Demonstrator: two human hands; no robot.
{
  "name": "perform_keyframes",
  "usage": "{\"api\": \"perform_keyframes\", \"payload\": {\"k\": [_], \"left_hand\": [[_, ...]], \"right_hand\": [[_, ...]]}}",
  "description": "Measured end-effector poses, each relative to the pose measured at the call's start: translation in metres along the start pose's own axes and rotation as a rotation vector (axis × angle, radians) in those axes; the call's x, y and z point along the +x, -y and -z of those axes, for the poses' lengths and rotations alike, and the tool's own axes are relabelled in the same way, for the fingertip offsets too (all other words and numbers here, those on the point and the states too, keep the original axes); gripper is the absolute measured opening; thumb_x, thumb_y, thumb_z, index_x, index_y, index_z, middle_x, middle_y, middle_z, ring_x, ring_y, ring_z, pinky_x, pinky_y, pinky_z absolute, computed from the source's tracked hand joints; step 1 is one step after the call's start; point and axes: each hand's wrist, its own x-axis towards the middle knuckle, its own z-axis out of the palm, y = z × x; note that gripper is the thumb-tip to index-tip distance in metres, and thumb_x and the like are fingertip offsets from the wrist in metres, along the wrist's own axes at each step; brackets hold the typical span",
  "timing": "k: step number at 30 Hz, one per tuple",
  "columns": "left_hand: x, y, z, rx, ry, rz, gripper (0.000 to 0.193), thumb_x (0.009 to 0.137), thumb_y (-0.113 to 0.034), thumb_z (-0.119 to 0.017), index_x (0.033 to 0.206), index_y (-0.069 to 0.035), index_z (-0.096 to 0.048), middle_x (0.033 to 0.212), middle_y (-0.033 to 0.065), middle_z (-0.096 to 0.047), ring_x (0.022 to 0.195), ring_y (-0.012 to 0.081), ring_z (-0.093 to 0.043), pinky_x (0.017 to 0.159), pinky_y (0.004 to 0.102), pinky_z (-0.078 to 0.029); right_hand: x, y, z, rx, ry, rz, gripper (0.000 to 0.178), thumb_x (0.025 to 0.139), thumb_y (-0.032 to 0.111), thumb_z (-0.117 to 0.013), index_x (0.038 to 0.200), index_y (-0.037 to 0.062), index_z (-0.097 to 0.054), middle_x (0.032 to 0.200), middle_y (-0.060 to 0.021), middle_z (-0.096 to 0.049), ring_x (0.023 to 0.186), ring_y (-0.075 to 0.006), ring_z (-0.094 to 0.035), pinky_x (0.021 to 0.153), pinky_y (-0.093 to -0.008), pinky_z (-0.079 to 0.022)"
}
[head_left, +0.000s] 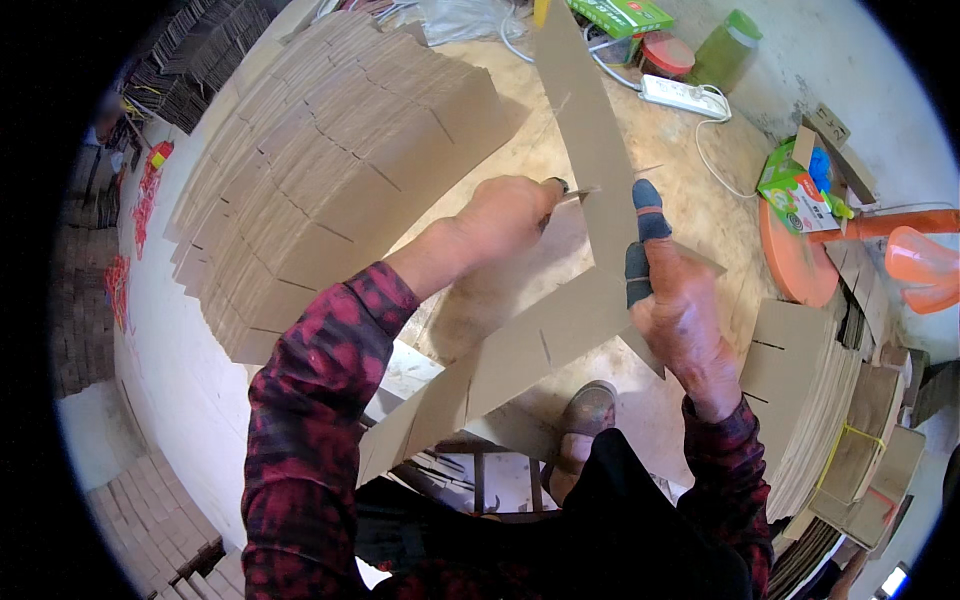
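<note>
Two long slotted cardboard strips meet in front of me: an upright one (600,150) runs away toward the back, and the other (540,335) slants to the lower left. My right hand (685,305), with dark finger covers on the fingers, is closed on the cardboard where the strips meet. On the other side, my left hand (510,212) is closed in a pinch at a thin cardboard edge beside the far strip; its fingertips are partly hidden. Small cardboard ends stick out past my right hand.
A big stack of slotted cardboard strips (330,160) stands at left on the table. More cardboard (800,370) is stacked at right, near an orange round-topped object (795,255) and a green box (795,190). At the back lie a white power strip (685,95) and a green jar (727,50).
</note>
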Motion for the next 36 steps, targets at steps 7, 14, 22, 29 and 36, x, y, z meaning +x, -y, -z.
{"api": "perform_keyframes", "payload": {"k": [7,14,22,29,36], "left_hand": [[-0.003,-0.032,0.004,-0.1,0.036,-0.024,0.021,0.075,-0.004,-0.057,0.096,-0.007,-0.051,0.077,0.0202,-0.063,0.077,0.0418,-0.062,0.067,0.0501,-0.049],[-0.035,0.076,0.04,0.404,-0.47,0.168,0.048,0.082,-0.027,-0.068,0.117,0.002,-0.053,0.114,0.0219,-0.057,0.113,0.0358,-0.052,0.095,0.0432,-0.044],[-0.089,0.14,0.105,0.197,-0.478,0.3,0.018,0.081,-0.012,-0.066,0.09,-0.001,-0.054,0.078,0.0157,-0.057,0.076,0.0264,-0.055,0.068,0.0388,-0.045],[-0.107,0.098,0.058,0.069,-0.136,0.196,0.01,0.078,0.002,-0.055,0.087,-0.001,-0.055,0.074,0.0188,-0.056,0.069,0.0217,-0.056,0.062,0.0378,-0.044],[-0.105,0.072,0.092,0.018,-0.51,0.337,0.007,0.086,-0.004,-0.054,0.092,-0.003,-0.057,0.075,0.0175,-0.062,0.07,0.0184,-0.058,0.063,0.0381,-0.044]], "right_hand": [[-0.006,-0.021,-0.028,-0.212,0.163,-0.091,0.069,0.072,0.001,-0.056,0.138,-0.0035,-0.035,0.074,-0.0193,-0.06,0.063,-0.037,-0.06,0.053,-0.0456,-0.047],[-0.009,-0.03,-0.044,-0.141,0.156,-0.153,0.067,0.075,-0.001,-0.053,0.139,-0.0017,-0.033,0.075,-0.0221,-0.061,0.064,-0.04,-0.059,0.056,-0.0478,-0.047],[-0.008,-0.047,-0.054,-0.025,0.215,-0.132,0.088,0.066,-0.008,-0.051,0.147,0.0034,-0.019,0.068,-0.0251,-0.056,0.064,-0.0426,-0.055,0.058,-0.048,-0.043],[-0.007,-0.033,-0.043,-0.009,0.226,-0.195,0.06,0.07,-0.005,-0.052,0.128,0.0013,-0.039,0.073,-0.025,-0.058,0.07,-0.0459,-0.057,0.06,-0.053,-0.043],[-0.015,-0.026,-0.022,0.04,0.202,-0.163,0.044,0.07,-0.005,-0.053,0.114,0.0002,-0.046,0.073,-0.0255,-0.057,0.071,-0.0461,-0.056,0.06,-0.053,-0.043]]}}
